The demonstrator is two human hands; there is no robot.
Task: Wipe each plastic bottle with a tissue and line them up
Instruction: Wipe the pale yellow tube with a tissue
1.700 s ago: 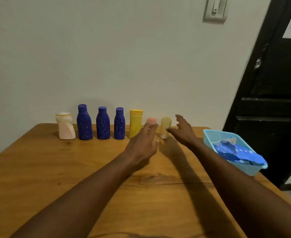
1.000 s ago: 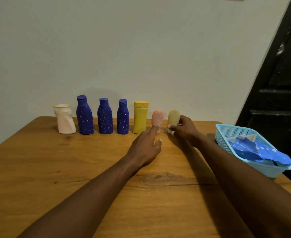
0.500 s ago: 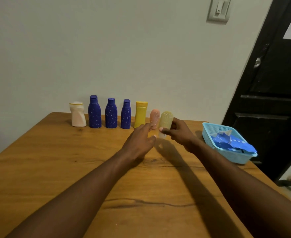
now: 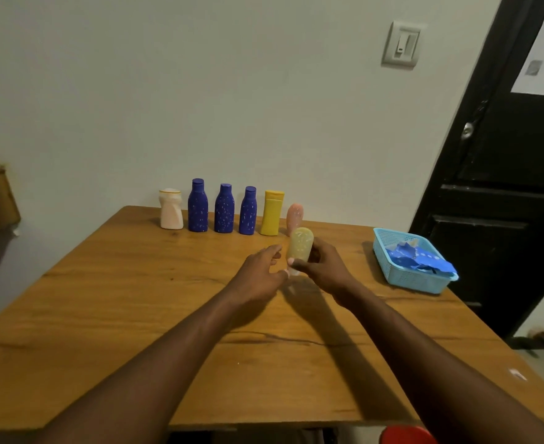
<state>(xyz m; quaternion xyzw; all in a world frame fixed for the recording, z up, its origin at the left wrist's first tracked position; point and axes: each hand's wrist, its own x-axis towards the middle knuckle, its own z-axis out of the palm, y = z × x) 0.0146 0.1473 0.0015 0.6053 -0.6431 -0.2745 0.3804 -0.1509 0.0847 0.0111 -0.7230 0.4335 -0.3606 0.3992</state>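
R hand (image 4: 325,270) grips small yellowish bottle (image 4: 300,245), now pulled back toward person vs. 0.5 s ago; pink bottle (image 4: 294,217) stands just beyond the knuckles. L hand (image 4: 257,274) loose, holding nothing, just left of it.

Cream bottle (image 4: 171,209), plain.
3 bottles, dark blue with pale speckles: left blue bottle (image 4: 197,206), middle blue bottle (image 4: 224,209), right blue bottle (image 4: 248,211).
Yellow bottle (image 4: 272,214), plain.
Pink bottle (image 4: 294,217), pale marks.
Olive-yellow bottle (image 4: 300,245), white speckles.
Basket (image 4: 405,278), light blue mesh.
Table (image 4: 136,315), brown wood grain.
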